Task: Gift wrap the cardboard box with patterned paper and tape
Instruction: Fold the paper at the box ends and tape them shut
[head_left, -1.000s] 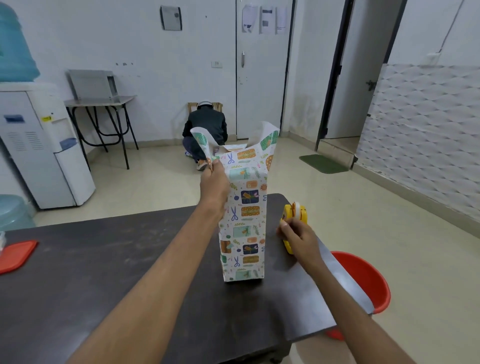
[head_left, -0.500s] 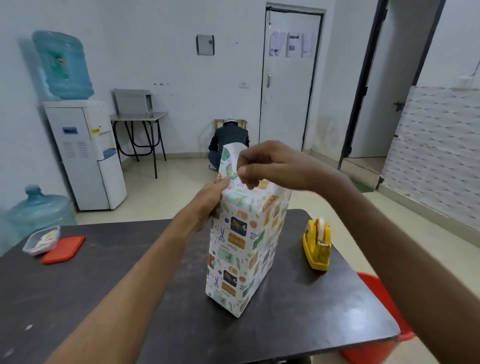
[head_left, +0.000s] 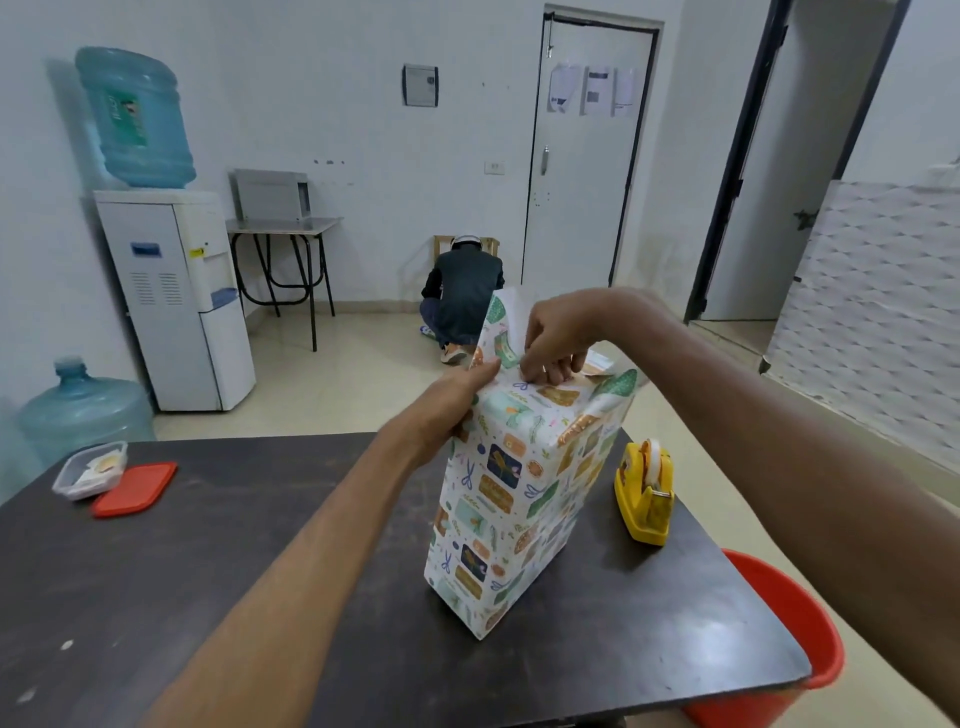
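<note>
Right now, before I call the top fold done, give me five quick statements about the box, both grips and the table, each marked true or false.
1. The wrapped box stands upright on the dark table. True.
2. The tape dispenser stands left of the box. False: it stands to the box's right.
3. The right grip pinches the patterned paper at the box's top. True.
4. The left grip rests idle on the table. False: it holds the box's upper left edge.
5. The red lid covers the clear container. False: it lies on the table beside it.
</note>
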